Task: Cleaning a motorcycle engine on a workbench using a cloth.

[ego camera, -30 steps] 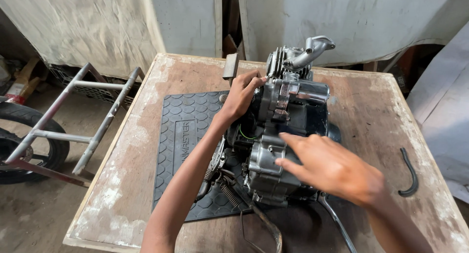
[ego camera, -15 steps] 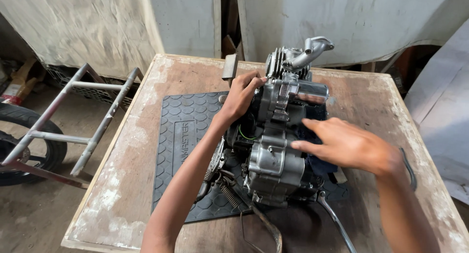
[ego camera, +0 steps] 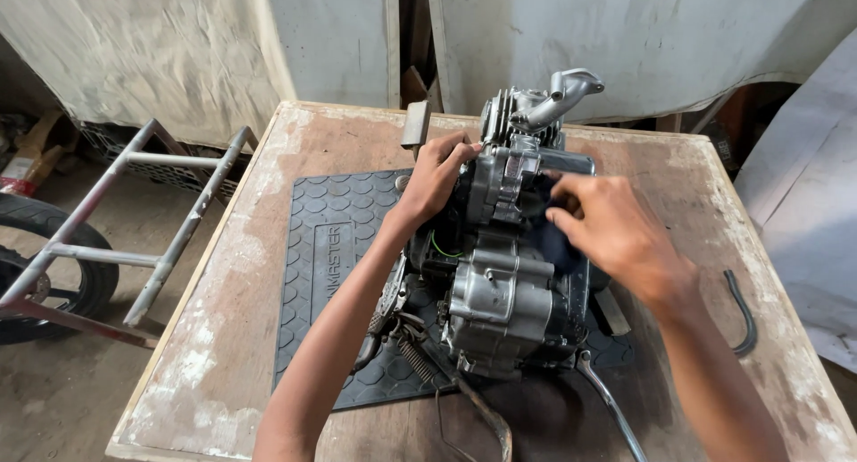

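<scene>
On rubber mat (ego camera: 335, 248), centre of wooden table (ego camera: 268, 167): engine (ego camera: 500, 274), both hands applied.
Head view: left hand (ego camera: 435, 178) gripped engine's upper left edge, fingers curled; right hand (ego camera: 611, 230) pinched dark cloth (ego camera: 552, 241) against casing.

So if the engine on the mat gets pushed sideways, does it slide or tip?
Probably neither easily. The engine is a dense block of cast metal, likely heavy for its size. It sits on a textured rubber mat, which should grip rather than let it slide. The left hand on its upper side may be bracing it against rocking.
</scene>
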